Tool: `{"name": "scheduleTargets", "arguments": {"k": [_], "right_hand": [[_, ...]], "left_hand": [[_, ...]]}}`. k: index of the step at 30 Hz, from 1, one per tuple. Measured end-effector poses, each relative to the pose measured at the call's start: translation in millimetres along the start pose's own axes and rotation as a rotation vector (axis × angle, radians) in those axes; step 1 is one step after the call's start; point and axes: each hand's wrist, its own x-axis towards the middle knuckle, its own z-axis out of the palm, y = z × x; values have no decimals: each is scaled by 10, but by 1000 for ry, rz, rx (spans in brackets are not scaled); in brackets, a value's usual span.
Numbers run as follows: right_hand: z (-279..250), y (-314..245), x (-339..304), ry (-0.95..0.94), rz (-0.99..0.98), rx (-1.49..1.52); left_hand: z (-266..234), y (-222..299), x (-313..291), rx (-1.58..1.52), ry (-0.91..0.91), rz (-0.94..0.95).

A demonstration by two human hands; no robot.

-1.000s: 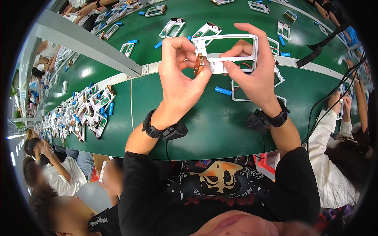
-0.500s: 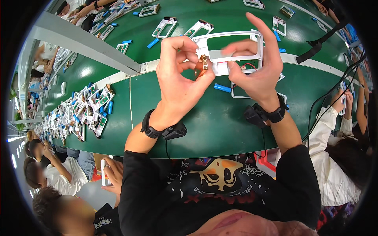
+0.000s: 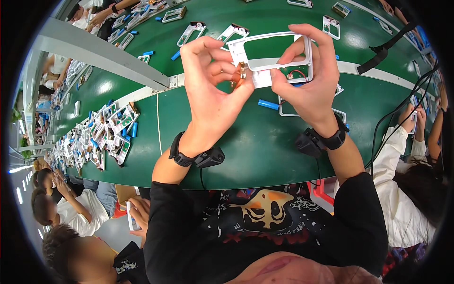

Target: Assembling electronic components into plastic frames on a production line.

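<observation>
White frame in both hands, part-built; coppery pc not visibly fixed

L hand (image 3: 213, 92) pinched a coppery part (image 3: 242, 71) betw. thumb & fingers, right by the L end of the white frame (image 3: 265, 68); couldn't tell if those fingers also gripped the frame. R hand (image 3: 309, 92) was closed on the frame's R end: index over the top corner, thumb at the lower bar, another finger inside the opening. So the frame hung betw. the two grips, above the green table (image 3: 227, 158).

Done, afaict: a red wire (image 3: 299, 72) was in place in the lower section by the R thumb. Left, prob.: the coppery part looked unseated, though its far side was hidden by the L fingers. Blue cylinder (image 3: 268, 104) lay loose just below the grips; another frame (image 3: 289, 115) lay under the R wrist. Well L of the grips sat a pile of similar units (image 3: 113, 125), approx. same stage, details too small to tell.
</observation>
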Motion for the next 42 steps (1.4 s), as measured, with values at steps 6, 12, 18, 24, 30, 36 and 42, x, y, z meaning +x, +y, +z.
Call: {"name": "scheduleTargets", "arguments": {"k": [6,12,18,24,30,36,42], "right_hand": [[34,-24,-21,76,52,-60],[102,-99,-60,134,14,-90],[184,-117,-155,133,-112,-71],[115,-109,-122,142,-119,-108],[75,-100,-65,164,-89,-137],[11,-39,-17,193,-42,-90],[6,-28,-15,168,-28,-91]], "left_hand": [[-78,-87,85,396,-80,253],[-29,-322,106,383,57,551],[-75,-479,121,292,68,737],[35,-169,64,-308,76,43],[-96,-80,95,-2,-108,35],[-76,-1,129,27,-163,104],[-152,-92,169,-80,-192,5]]}}
